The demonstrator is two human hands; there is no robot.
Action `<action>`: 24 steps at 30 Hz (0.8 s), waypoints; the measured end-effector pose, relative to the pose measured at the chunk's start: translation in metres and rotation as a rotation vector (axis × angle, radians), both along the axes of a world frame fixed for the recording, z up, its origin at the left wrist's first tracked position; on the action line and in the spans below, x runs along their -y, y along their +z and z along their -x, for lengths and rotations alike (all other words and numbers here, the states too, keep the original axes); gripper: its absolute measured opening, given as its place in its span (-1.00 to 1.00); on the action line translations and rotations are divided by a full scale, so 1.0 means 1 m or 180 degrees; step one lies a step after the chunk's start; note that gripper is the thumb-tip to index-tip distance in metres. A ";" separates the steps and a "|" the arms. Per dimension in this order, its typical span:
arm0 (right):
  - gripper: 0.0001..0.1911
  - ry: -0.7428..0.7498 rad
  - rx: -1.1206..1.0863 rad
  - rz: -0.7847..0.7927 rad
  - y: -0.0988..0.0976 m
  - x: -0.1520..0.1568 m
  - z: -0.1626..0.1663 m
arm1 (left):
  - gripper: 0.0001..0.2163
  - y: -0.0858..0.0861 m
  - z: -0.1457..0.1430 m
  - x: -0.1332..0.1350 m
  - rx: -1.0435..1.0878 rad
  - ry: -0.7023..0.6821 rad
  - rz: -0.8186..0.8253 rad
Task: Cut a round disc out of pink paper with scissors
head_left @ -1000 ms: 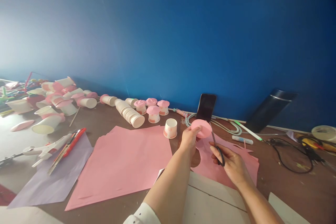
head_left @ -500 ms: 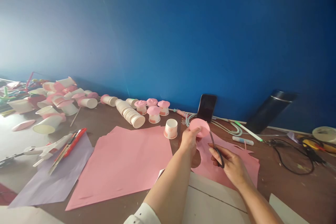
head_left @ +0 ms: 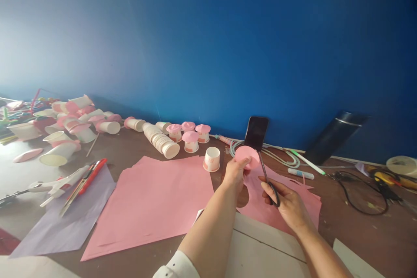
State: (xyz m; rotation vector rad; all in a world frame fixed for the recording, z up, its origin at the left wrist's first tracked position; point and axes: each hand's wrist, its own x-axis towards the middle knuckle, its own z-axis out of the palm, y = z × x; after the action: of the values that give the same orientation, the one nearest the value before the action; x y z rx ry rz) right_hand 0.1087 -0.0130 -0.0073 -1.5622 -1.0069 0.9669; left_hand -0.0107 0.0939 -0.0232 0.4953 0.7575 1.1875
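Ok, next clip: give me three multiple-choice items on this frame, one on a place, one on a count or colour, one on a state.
1. Where does the phone stand?
A. propped against the blue wall
B. flat on the pink sheet
C. in the left hand

2. How many upright cups with pink caps stand together by the wall?
A. one
B. four
C. nine

3. How is the pink paper disc held?
A. lying loose on the table
B. pinched in the left hand, off the table
C. tucked under the scissors on the table

Answers:
1. A: the phone leans upright at the foot of the blue wall.
2. B: four capped cups cluster beside the fallen cup stack.
3. B: the left hand grips the disc in the air, while the right hand holds the scissors beside its edge.
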 end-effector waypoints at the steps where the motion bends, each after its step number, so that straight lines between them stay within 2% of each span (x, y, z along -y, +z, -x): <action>1: -0.33 -0.0003 0.0002 0.0004 0.001 0.000 0.001 | -0.61 0.000 0.000 0.000 -0.0005 -0.0009 -0.0003; 13: -0.33 -0.0012 0.0033 0.0008 0.003 0.001 0.004 | -0.63 0.004 0.000 0.001 0.0168 -0.0021 0.0132; 18: -0.40 0.0105 -0.0050 0.0020 -0.003 0.000 0.002 | -0.58 0.003 0.000 0.001 0.0207 0.0030 0.0086; 24: -0.36 0.0079 0.0002 -0.0002 -0.007 0.000 0.001 | -0.59 0.003 -0.001 0.001 0.0260 0.0012 0.0044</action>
State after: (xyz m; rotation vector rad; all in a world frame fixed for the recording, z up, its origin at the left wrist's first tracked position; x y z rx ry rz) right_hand 0.1082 -0.0131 -0.0147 -1.5529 -1.0293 0.9831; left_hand -0.0098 0.0930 -0.0205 0.4315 0.6963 1.1981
